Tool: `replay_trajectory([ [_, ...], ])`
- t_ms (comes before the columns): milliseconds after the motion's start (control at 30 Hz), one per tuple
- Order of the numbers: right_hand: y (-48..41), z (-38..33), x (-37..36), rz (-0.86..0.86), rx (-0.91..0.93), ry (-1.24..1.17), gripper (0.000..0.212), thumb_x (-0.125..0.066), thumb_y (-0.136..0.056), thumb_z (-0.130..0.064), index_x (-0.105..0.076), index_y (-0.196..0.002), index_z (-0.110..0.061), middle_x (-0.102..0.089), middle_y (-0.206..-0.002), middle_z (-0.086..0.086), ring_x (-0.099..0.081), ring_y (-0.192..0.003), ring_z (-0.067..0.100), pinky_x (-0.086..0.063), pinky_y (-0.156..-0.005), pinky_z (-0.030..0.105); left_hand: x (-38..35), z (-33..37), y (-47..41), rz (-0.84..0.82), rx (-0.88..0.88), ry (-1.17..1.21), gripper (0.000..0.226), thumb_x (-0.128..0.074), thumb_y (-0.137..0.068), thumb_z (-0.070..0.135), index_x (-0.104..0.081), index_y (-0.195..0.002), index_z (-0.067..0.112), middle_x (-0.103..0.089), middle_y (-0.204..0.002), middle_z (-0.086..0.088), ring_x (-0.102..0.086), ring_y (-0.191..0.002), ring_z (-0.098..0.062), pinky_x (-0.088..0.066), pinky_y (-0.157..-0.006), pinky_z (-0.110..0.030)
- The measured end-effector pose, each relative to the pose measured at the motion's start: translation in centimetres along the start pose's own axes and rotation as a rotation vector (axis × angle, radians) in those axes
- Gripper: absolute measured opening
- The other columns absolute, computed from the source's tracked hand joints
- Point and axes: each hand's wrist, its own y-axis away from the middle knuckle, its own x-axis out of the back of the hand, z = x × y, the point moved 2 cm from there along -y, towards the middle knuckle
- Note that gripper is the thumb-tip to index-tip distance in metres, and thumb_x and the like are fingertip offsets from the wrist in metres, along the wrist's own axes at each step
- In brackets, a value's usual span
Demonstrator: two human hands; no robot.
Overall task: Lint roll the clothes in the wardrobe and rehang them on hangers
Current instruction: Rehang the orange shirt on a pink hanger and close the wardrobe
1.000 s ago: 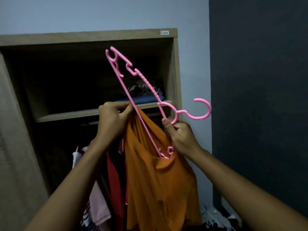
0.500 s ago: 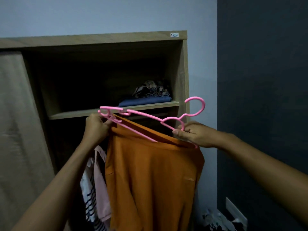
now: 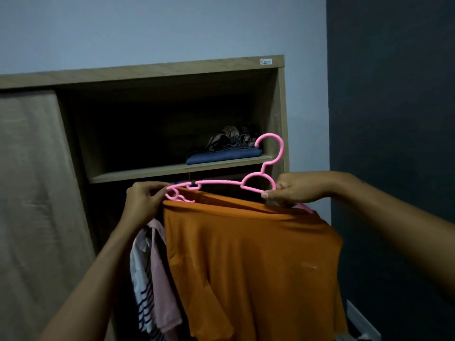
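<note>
Between both hands' fingers [image 3: 157, 193]: pink hanger [image 3: 221, 182].

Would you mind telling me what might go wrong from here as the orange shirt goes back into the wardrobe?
1. The orange shirt looks only draped over the pink hanger; its left end sticks out bare by the left hand, so that shoulder may slip off.
2. The right hand pinches one hanger arm, so the hanger could tilt when released.
3. The hook could catch the shelf just above it.
</note>
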Motion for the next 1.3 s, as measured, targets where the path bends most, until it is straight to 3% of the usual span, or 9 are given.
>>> replay_trajectory([
  [133, -0.2, -0.4, 0.0, -0.119, -0.049, 0.080, 0.051, -0.039, -0.100, -0.049, -0.049, -0.063, -0.017, -0.042, -0.056, -0.004, -0.038, -0.047, 0.007, -0.036, -0.057, 0.022, 0.0, 1.3, 0.8, 0.000, -0.042, -0.015, 0.017, -0.065, -0.091, 0.014, -0.075, -0.106, 0.012, -0.075, -0.101, -0.005, -0.067, -0.093, -0.011, -0.046, -0.072, -0.010],
  [300, -0.7, -1.9, -1.2, -0.241, -0.027, 0.114, 0.052, -0.039, -0.097, -0.055, -0.053, -0.062, -0.019, -0.044, -0.054, -0.008, -0.039, -0.046, 0.005, -0.034, -0.051, 0.018, -1.6, 6.4, 1.3, -0.074, -0.132, -0.009, 0.019, -0.061, -0.094, 0.023, -0.074, -0.107, 0.018, -0.071, -0.099, 0.005, -0.065, -0.095, -0.007, -0.054, -0.083, -0.028],
  [500, 0.3, -1.7, -0.6, -0.198, 0.102, -0.120, 0.051, -0.040, -0.088, -0.064, -0.051, -0.059, -0.023, -0.047, -0.060, -0.003, -0.041, -0.054, 0.010, -0.036, -0.059, 0.024, -2.1, 7.5, 1.3, -0.190, -0.169, -0.043, 0.021, -0.055, -0.097, 0.033, -0.073, -0.103, 0.025, -0.069, -0.090, 0.012, -0.062, -0.088, 0.001, -0.055, -0.081, -0.030],
  [733, 1.3, -0.5, -0.5, -0.300, 0.014, -0.108, 0.052, -0.047, -0.088, -0.063, -0.063, -0.062, -0.021, -0.054, -0.060, -0.002, -0.047, -0.057, 0.015, -0.040, -0.064, 0.027, -0.6, 7.6, 1.1, -0.267, -0.343, -0.236, 0.020, -0.056, -0.095, 0.030, -0.070, -0.106, 0.021, -0.065, -0.095, 0.008, -0.061, -0.088, -0.006, -0.052, -0.076, -0.027],
  [867, 2.1, -0.6, -0.7, -0.368, 0.009, -0.212, 0.049, -0.050, -0.089, -0.057, -0.059, -0.051, -0.027, -0.050, -0.053, -0.007, -0.043, -0.051, 0.010, -0.036, -0.058, 0.023, -0.8, 6.1, 1.6, -0.357, -0.380, -0.270, 0.017, -0.056, -0.096, 0.028, -0.069, -0.105, 0.022, -0.065, -0.096, 0.008, -0.059, -0.087, -0.002, -0.054, -0.078, -0.026],
  [1033, 1.2, -2.0, -2.0, -0.277, 0.085, -0.208, 0.049, -0.046, -0.093, -0.056, -0.056, -0.056, -0.026, -0.052, -0.060, -0.004, -0.046, -0.055, 0.012, -0.038, -0.060, 0.025, -2.0, 7.4, 2.3, -0.291, -0.357, -0.131, 0.016, -0.057, -0.096, 0.027, -0.071, -0.100, 0.022, -0.063, -0.084, 0.017, -0.060, -0.081, 0.003, -0.050, -0.070, -0.020],
  [1133, 0.5, -2.6, -2.6, -0.133, 0.151, -0.188, 0.052, -0.045, -0.094, -0.057, -0.051, -0.065, -0.015, -0.042, -0.063, 0.005, -0.038, -0.058, 0.022, -0.036, -0.061, 0.030, -2.3, 8.4, 2.6, -0.312, -0.269, -0.068, 0.019, -0.053, -0.098, 0.031, -0.071, -0.097, 0.023, -0.063, -0.083, 0.019, -0.061, -0.082, 0.005, -0.051, -0.072, -0.022],
  [1233, 0.1, -2.6, -2.9, -0.021, 0.193, -0.244, 0.050, -0.044, -0.098, -0.050, -0.048, -0.063, -0.015, -0.037, -0.059, 0.000, -0.033, -0.054, 0.015, -0.032, -0.056, 0.027, -1.9, 8.2, 3.1, -0.346, -0.183, -0.044, 0.038, -0.042, -0.098, 0.049, -0.070, -0.089, 0.024, -0.066, -0.078, 0.014, -0.062, -0.076, 0.000, -0.051, -0.071, -0.030],
  [1300, 0.3, -2.4, -3.0, 0.034, 0.207, -0.271, 0.048, -0.042, -0.100, -0.047, -0.051, -0.066, -0.014, -0.039, -0.059, -0.001, -0.033, -0.053, 0.012, -0.032, -0.055, 0.024, -2.0, 7.7, 3.8, -0.419, -0.165, -0.102, 0.053, -0.035, -0.089, 0.064, -0.067, -0.080, 0.024, -0.064, -0.069, 0.007, -0.060, -0.064, -0.006, -0.048, -0.062, -0.031],
])
